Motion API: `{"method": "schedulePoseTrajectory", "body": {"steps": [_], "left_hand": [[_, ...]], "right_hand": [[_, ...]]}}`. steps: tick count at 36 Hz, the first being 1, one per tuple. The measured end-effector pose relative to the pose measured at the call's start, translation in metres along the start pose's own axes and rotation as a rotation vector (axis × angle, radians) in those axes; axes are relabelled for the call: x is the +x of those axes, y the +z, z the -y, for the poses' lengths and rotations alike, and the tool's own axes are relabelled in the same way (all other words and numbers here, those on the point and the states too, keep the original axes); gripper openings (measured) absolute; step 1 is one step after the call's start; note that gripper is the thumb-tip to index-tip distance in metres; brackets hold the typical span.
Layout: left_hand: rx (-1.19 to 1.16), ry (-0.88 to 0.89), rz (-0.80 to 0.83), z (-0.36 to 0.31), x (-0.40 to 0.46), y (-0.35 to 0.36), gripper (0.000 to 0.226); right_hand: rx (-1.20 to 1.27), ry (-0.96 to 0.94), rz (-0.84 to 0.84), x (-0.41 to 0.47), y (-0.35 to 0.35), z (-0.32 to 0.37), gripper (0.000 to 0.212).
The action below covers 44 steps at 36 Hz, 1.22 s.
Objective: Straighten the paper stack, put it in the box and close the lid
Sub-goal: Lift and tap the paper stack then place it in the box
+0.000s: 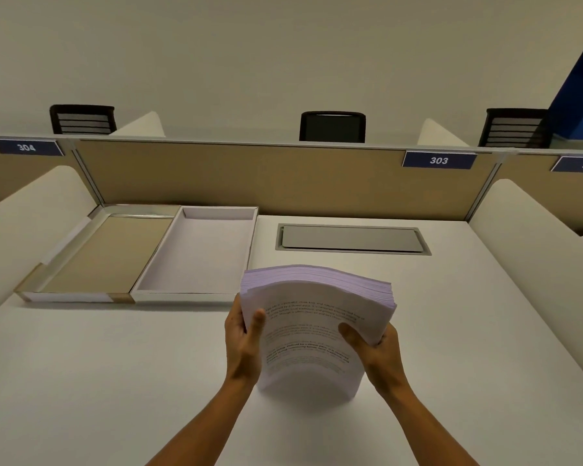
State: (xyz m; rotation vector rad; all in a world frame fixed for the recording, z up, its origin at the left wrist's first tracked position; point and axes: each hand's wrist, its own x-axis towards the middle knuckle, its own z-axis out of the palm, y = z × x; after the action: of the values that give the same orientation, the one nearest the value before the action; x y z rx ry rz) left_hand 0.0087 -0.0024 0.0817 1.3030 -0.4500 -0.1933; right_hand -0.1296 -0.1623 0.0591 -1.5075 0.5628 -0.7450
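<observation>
A thick stack of printed white paper [312,331] stands on its lower edge on the white desk, bowed toward me, its top edges slightly uneven. My left hand [241,344] grips its left side with the thumb across the front sheet. My right hand [372,346] grips its right side, thumb in front. To the left, behind the stack, lies the open box: the empty white tray [196,253] and, joined at its left, the lid [105,253] lying flat with its brown inner face up.
A grey cable hatch [350,238] is set into the desk behind the stack. A tan partition [249,176] with number plates 304, 303 and 302 closes off the back. White curved dividers [535,237] flank the desk. Black chairs stand beyond the partition.
</observation>
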Motion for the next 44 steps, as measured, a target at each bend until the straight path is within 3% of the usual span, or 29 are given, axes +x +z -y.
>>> {"method": "schedulePoseTrajectory", "body": {"steps": [10, 16, 19, 25, 31, 36, 44], "left_hand": [[0.087, -0.052, -0.136, -0.033, 0.008, 0.016, 0.081], [0.157, -0.059, -0.139, -0.034, 0.012, 0.015, 0.037], [0.160, -0.053, -0.134, -0.032, 0.012, 0.013, 0.030], [0.155, -0.012, -0.128, -0.032, 0.014, 0.013, 0.028], [0.137, 0.047, -0.162, -0.028, 0.019, 0.014, 0.055], [0.103, 0.151, -0.001, -0.019, 0.020, 0.005, 0.075], [0.220, -0.035, 0.152, 0.025, 0.007, -0.026, 0.041]], "right_hand": [[0.014, 0.005, -0.024, 0.000, 0.002, 0.002, 0.040], [0.022, 0.007, -0.012, -0.001, 0.002, 0.003, 0.039], [0.026, 0.010, -0.014, -0.001, 0.002, 0.004, 0.039], [0.020, 0.006, -0.017, 0.000, 0.002, 0.003, 0.038], [0.028, 0.015, -0.014, 0.001, 0.002, 0.002, 0.034], [0.036, 0.029, -0.017, 0.003, 0.001, 0.001, 0.031], [0.013, 0.056, 0.015, -0.002, -0.003, -0.015, 0.031]]}}
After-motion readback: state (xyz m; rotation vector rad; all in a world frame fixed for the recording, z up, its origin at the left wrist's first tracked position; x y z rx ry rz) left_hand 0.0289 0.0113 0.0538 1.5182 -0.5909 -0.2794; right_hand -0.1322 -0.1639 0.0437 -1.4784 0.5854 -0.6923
